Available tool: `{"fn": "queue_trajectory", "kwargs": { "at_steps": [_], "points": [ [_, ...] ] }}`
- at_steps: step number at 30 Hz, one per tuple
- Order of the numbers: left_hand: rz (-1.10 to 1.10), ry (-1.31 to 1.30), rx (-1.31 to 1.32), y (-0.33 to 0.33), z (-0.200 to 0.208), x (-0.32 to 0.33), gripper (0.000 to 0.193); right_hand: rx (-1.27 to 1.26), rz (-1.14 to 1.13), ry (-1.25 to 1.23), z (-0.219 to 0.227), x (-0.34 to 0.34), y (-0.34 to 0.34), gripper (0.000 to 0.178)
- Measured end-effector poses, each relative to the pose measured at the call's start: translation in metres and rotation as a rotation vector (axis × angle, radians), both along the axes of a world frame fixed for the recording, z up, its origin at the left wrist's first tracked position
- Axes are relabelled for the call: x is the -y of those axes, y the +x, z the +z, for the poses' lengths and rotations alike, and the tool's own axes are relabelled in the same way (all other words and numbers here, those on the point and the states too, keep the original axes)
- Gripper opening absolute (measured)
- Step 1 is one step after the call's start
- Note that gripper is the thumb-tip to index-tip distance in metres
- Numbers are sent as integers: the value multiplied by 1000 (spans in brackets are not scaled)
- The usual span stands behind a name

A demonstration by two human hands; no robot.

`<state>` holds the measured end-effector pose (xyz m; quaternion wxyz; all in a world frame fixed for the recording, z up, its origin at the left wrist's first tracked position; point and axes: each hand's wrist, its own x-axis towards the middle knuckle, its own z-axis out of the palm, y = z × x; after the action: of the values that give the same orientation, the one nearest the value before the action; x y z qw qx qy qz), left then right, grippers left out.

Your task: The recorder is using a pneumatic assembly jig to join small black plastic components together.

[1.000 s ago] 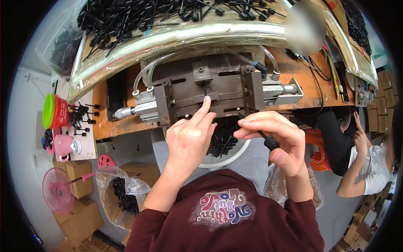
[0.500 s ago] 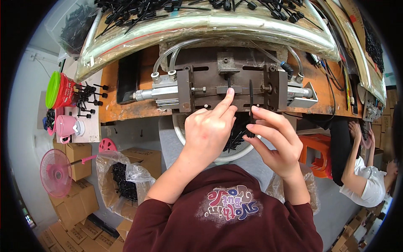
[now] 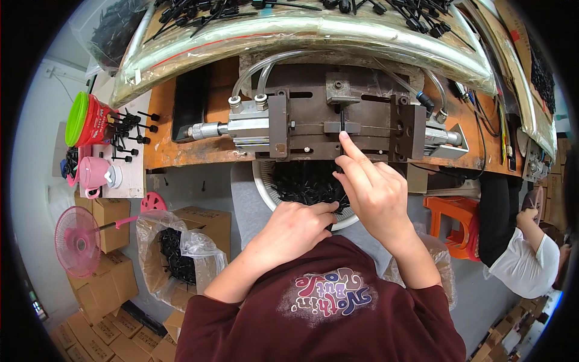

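Note:
My right hand [image 3: 377, 190] reaches over the near edge of the bench fixture [image 3: 313, 84]. Its index finger is stretched out, and the tip touches the near end of a slim black part [image 3: 342, 118] seated in the small centre block. The other fingers are bent, with nothing visible in them. Below, my left hand [image 3: 295, 228] is at the near side of a white basket [image 3: 263, 190], fingers curled together and pointing right. A dark bit shows by its fingertips, too hidden to name. Several black stemmed parts [image 3: 307, 181] fill the basket on my lap.
Pneumatic cylinders [image 3: 250, 130] with clear hoses flank the fixture. A plastic-wrapped tray [image 3: 313, 33] of black parts lies behind. At left are a red bucket [image 3: 90, 123], a pink cup [image 3: 94, 172] and a pink fan [image 3: 78, 240]. A co-worker [image 3: 525, 259] sits right, beyond an orange stool [image 3: 449, 220].
My left index finger has left the centre block, and that hand has dropped to the basket. My right hand has moved up to the block; the black part it held upright no longer shows there.

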<state>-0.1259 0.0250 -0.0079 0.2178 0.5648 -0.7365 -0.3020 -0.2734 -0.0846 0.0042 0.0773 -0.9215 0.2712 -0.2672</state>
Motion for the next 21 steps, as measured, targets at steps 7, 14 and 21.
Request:
{"fn": "queue_trajectory", "kwargs": {
  "at_steps": [7, 14, 21],
  "points": [
    [-4, 70, -33, -3, -45, -1, 21, -103, 6, -87, 4, 3, 9, 21],
    [49, -78, -11, -21, -108, 6, 33, -78, -35, -213, -7, 3, 5, 12],
    [125, 9, 69, -17, -100, 0, 35, 332, 139, 100, -32, 4, -3, 19]
  ]
}}
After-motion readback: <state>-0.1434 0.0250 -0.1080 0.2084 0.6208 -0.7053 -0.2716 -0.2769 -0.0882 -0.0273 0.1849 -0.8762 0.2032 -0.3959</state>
